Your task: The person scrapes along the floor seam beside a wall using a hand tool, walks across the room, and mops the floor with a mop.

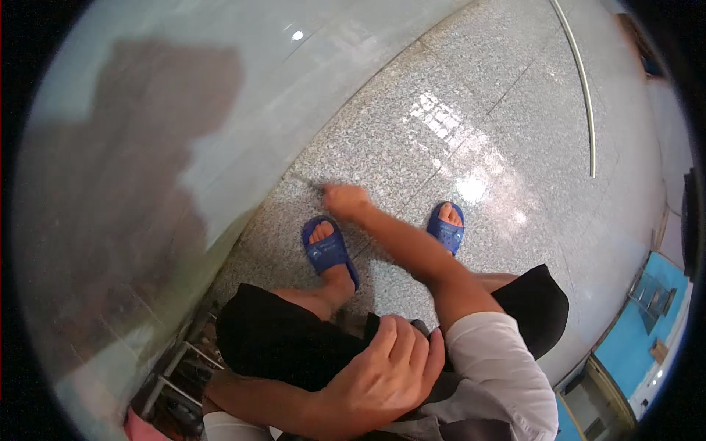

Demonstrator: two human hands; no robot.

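My right hand reaches down to the floor near the foot of the wall, its fingers closed round a thin, blurred, dark tool. The tool points at the seam between wall and floor; its exact kind is not clear. My left hand rests over my lap with its fingers curled together. A bit of black shows by its fingertips, and I cannot make out what the hand holds, if anything. Below the right hand is my left foot in a blue slipper.
A glossy grey tiled wall rises on the left, with my shadow on it. On the speckled floor lies a long pale strip. A metal rack stands at lower left, a blue-topped surface at right.
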